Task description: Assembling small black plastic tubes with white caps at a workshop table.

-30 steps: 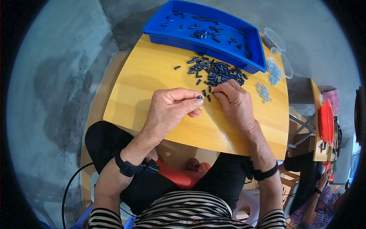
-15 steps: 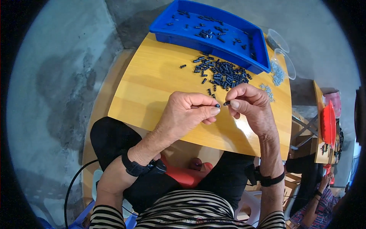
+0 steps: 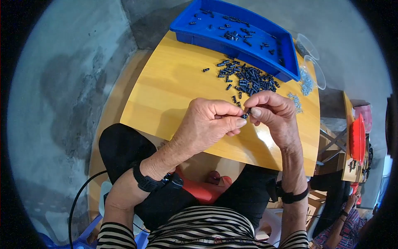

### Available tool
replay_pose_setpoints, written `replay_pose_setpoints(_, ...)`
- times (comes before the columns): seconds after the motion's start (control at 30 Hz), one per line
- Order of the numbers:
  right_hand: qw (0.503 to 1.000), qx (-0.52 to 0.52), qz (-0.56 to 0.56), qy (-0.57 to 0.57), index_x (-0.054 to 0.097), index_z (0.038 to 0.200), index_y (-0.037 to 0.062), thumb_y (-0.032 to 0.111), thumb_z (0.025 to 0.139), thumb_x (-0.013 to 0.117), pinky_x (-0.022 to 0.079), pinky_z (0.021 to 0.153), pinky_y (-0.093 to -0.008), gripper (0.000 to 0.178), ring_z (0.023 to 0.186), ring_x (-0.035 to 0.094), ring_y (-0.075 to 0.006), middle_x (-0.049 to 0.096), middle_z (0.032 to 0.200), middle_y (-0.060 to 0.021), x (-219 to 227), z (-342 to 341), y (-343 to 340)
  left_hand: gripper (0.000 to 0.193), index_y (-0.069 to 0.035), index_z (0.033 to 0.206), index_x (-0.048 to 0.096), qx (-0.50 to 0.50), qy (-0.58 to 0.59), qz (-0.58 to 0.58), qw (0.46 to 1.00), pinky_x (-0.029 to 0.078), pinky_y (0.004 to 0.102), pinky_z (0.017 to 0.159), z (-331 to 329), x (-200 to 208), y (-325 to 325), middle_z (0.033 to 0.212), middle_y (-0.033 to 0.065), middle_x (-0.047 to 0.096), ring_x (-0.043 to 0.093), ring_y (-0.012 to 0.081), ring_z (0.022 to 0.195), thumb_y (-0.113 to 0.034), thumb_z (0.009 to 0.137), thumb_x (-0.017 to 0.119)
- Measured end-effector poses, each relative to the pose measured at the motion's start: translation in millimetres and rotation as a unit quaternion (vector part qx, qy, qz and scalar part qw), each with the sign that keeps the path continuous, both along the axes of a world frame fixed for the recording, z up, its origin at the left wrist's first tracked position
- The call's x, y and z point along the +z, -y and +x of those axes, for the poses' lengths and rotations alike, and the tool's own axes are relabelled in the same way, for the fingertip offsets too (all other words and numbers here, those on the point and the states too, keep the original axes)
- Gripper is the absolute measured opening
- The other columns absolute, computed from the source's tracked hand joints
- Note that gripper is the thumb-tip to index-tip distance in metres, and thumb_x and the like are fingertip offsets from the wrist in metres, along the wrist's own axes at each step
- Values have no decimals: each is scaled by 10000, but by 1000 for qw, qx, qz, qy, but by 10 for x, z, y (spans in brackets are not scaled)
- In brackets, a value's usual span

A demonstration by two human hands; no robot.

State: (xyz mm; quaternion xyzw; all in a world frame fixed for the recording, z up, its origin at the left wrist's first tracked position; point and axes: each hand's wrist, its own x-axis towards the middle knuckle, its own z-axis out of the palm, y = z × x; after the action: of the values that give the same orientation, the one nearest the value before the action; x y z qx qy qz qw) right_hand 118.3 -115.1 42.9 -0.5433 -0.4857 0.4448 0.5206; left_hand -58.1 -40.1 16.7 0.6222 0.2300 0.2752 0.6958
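Over the near part of the yellow table (image 3: 153, 91), my left hand (image 3: 209, 120) pinches a small black plastic piece (image 3: 244, 116) between thumb and forefinger. My right hand (image 3: 273, 114) is closed on another small dark piece (image 3: 248, 111), mostly hidden by its fingertips. The two pieces meet between the hands; whether one sits inside the other I cannot tell. Just beyond my fingers lies a heap of small black cylindrical pieces (image 3: 253, 79), with a few loose ones at its near and left edges.
A blue tray (image 3: 226, 49) holding scattered black pieces stands at the table's far edge. Small silvery metal bits (image 3: 306, 85) lie at the right beside clear plastic tubs (image 3: 319, 74). Farther right, a person (image 3: 340, 226) sits near a red basin (image 3: 357, 139).
My hands have come together, and the two small pieces that were apart now meet. The view has shifted slightly, so the table and tray appear a little farther right.
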Motion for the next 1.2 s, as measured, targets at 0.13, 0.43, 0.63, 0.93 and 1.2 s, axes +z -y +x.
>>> replay_pose_setpoints(0.13,998,0,21,59,665,910,16,1,808,647,457,630,-217,104,687,536,-73,621,801,-8,41,-35,5,127,19,905,682,3,-4,9,1000,518,214,603,-4,12,-5,733,59,667,630,95,647,-67,811,682)
replay_pose_setpoints(0.43,979,-2,89,183,661,844,12,-27,770,648,454,649,-257,84,723,562,-137,601,770,-50,67,-62,-3,128,28,903,679,-2,-1,12,1000,517,214,599,-3,7,-6,724,63,666,632,94,647,-65,816,678)
replay_pose_setpoints(0.63,948,17,155,278,648,832,6,-48,749,637,475,655,-282,101,744,586,-188,613,762,-73,113,-73,-15,132,26,899,680,-3,1,-6,1000,512,212,595,0,-2,-1,713,62,663,628,93,641,-76,815,682)
replay_pose_setpoints(0.93,919,25,206,335,658,855,11,-148,623,539,507,647,-326,305,731,621,-264,628,779,-107,119,-144,7,110,30,884,678,-18,-6,-1,1000,509,212,570,-29,19,-20,687,62,650,613,85,618,-59,823,661)
replay_pose_setpoints(1.2,888,8,226,399,662,894,27,-126,626,561,509,624,-329,325,707,625,-261,634,770,-103,114,-174,46,100,32,885,680,0,-21,-10,1000,497,209,558,20,55,19,675,54,647,606,81,604,-36,821,644)
